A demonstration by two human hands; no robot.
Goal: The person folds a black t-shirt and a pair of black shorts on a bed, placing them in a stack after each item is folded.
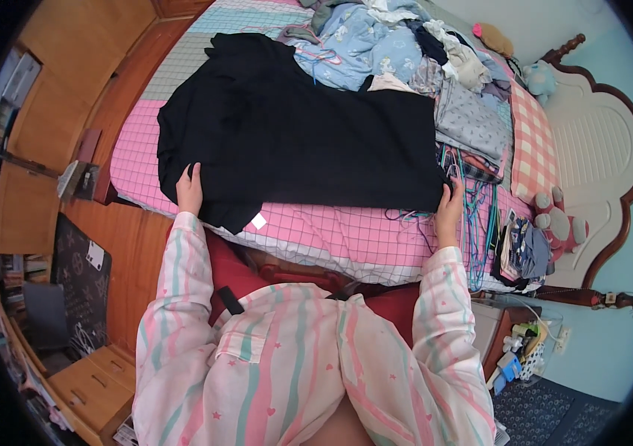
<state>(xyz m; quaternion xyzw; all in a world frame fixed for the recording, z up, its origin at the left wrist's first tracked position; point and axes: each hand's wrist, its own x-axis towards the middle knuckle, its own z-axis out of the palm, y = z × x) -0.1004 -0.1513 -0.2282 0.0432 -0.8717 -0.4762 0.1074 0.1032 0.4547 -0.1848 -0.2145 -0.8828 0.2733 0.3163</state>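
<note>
"Lying flat on the bed point(331, 236), is it, that black shirt point(309, 134)?"

"Yes, spread over the pink checks, sleeves toward the left and hem toward the right. A white tag point(258, 221) shows beside the near sleeve."

"And the left hand point(190, 192)?"

"On the shirt's near side, just left of that sleeve. Thumb and fingers stand a little apart on the black; whether they have cloth pinched between them, I can't tell from where I am."

"The right hand point(449, 210), then?"

"At the near corner of the hem, touching it. The fingers are bent, with the thumb close to them and only a small gap showing. I can't tell if it has a firm hold there either."

"What's around it?"

"Hangers point(470, 223) in a teal tangle just right of that hand, and a stack of clothes point(528, 249) farther right, next to a plush toy point(558, 223). Past the hem there's a grey patterned cloth point(469, 119), then a checked pillow point(532, 141) against the headboard point(591, 126). A rumpled heap point(368, 41), mostly pale blue, sits beyond the shirt."
</note>
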